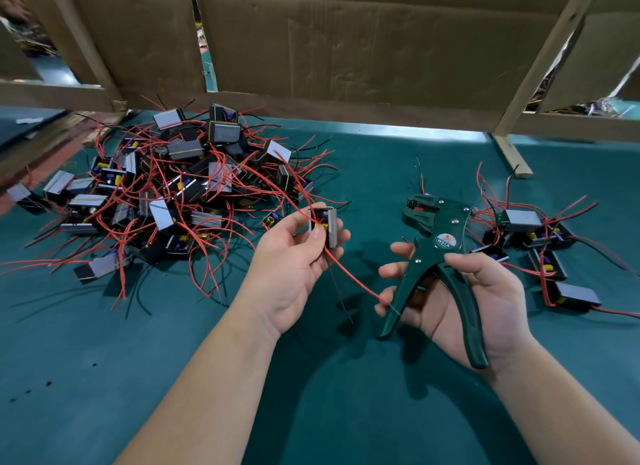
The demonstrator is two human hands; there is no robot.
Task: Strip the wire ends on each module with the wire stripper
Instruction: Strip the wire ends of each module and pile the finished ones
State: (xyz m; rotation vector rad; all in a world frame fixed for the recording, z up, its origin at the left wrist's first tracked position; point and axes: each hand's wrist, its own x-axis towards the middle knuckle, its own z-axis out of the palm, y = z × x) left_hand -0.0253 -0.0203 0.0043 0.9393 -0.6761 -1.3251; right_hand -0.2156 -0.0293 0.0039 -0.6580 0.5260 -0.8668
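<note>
My left hand [294,264] grips a small module [323,224] with a grey side and yellow parts, lifted above the green table. A red wire [353,276] runs from this module down to my right hand [485,298], whose lower fingers pinch its end. That same hand holds the green wire stripper [437,257] by its handles, jaws pointing up and away. A thin black wire hangs below the module. Another red wire leads from the module back into the big pile.
A large tangled pile of modules [166,187] with red and black wires lies at the left. A smaller group of modules [540,243] sits at the right. Cardboard panels and a wooden frame [346,49] close off the table's far edge.
</note>
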